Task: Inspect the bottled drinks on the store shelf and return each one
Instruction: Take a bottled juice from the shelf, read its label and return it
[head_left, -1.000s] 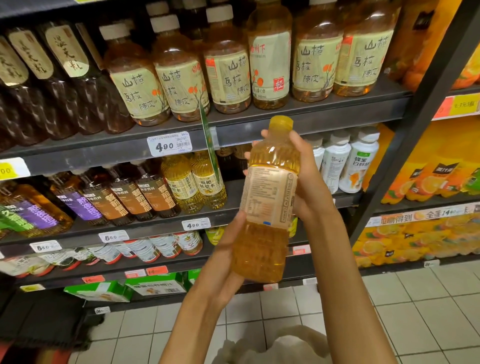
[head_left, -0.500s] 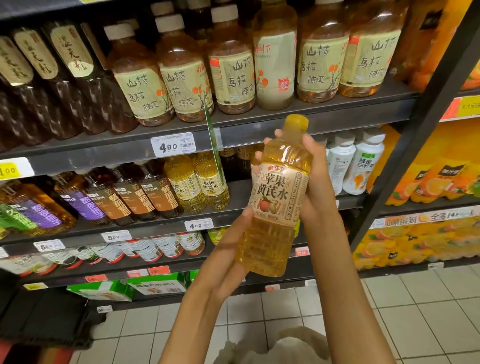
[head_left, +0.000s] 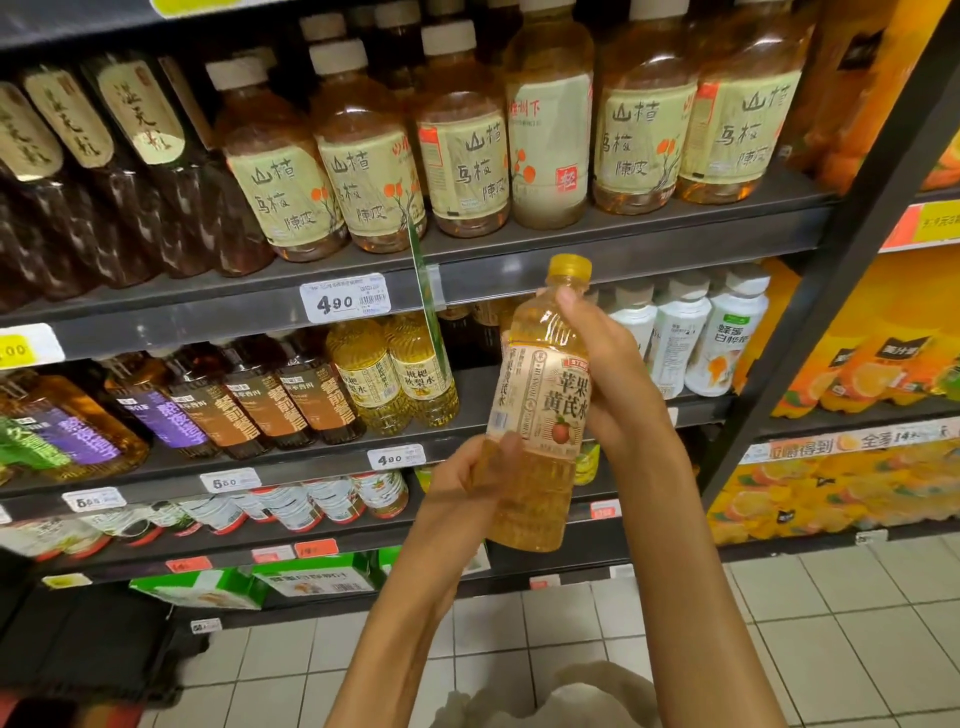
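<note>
Both hands hold one yellow-capped bottle of pale amber drink (head_left: 535, 415) in front of the store shelf (head_left: 623, 249), slightly tilted, its cream label with an apple picture facing the camera. The left hand (head_left: 467, 486) wraps the lower body — thumb across the front just under the label. The right hand (head_left: 610, 374) grips the upper part from the right, thumb lying on the shoulder below the cap. Behind it on the shelf, white bottles (head_left: 685, 332) stand to the right and yellow bottles (head_left: 395, 369) to the left — above hangs a 4.90 price tag (head_left: 345, 297).
</note>
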